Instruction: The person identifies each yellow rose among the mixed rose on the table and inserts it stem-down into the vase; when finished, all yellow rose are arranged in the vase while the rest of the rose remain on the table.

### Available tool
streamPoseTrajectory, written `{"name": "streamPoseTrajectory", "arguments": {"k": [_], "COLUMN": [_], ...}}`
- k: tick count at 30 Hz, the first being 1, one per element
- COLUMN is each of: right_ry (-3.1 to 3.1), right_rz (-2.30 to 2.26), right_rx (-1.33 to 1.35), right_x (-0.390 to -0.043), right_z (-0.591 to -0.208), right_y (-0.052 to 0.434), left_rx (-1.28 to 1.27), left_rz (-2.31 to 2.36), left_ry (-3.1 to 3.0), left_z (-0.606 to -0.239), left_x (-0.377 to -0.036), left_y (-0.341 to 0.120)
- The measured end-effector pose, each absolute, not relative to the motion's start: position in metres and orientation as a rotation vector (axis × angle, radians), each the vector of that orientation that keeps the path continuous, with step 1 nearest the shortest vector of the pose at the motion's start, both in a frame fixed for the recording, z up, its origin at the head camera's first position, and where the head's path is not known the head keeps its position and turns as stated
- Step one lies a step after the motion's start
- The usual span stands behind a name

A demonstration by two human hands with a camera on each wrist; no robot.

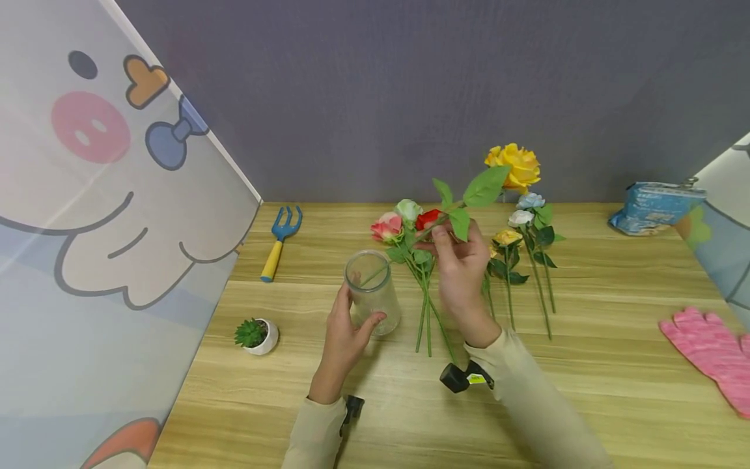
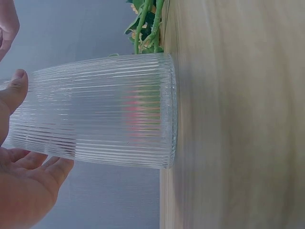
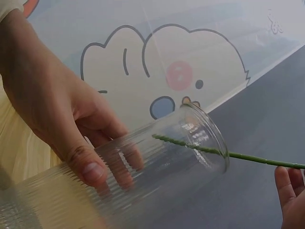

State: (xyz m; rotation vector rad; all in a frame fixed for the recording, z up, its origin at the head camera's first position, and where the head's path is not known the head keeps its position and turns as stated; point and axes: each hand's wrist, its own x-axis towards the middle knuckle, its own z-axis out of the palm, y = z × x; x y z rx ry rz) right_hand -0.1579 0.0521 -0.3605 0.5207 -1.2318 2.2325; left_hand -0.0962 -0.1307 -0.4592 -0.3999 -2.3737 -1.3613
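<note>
A clear ribbed glass vase point(image 1: 372, 291) stands upright on the wooden table point(image 1: 597, 365). My left hand point(image 1: 346, 332) grips its side, thumb in front; the ribbed wall point(image 2: 105, 112) fills the left wrist view. My right hand point(image 1: 459, 267) pinches the green stem point(image 1: 404, 251) of a yellow rose point(image 1: 514, 165) held slanted above the table. The stem's lower end point(image 3: 190, 144) sits inside the vase mouth point(image 3: 206, 136). Pink, white and red flowers point(image 1: 404, 225) lie just behind the vase.
Several more small flowers point(image 1: 524, 241) lie right of my right hand. A blue and yellow garden fork point(image 1: 281, 241) and a potted succulent point(image 1: 254, 334) sit on the left. Pink gloves point(image 1: 709, 348) and a blue packet point(image 1: 653, 205) are at the right.
</note>
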Motion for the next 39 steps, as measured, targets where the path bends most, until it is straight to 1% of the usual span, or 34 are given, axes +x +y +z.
{"name": "streamPoseTrajectory", "arguments": {"k": [10,23,39], "right_ry": [-1.335,-1.441,-1.567], "right_rz": [2.179,2.133,2.113], "right_rx": [0.548,0.647,0.721], "right_x": [-0.159,-0.164,-0.168], "right_z": [-0.360,-0.359,-0.359], "right_y": [0.044,0.034,0.025], "left_rx": [-0.422,-0.475,-0.456], "left_rz": [-1.354,-1.334,-1.356], "left_ry": [-2.365,-2.359,-2.368], "left_z": [-0.461,-0.461,-0.460], "left_x": [-0.097,-0.097,-0.097], "left_y": [-0.132,-0.133,-0.133]}}
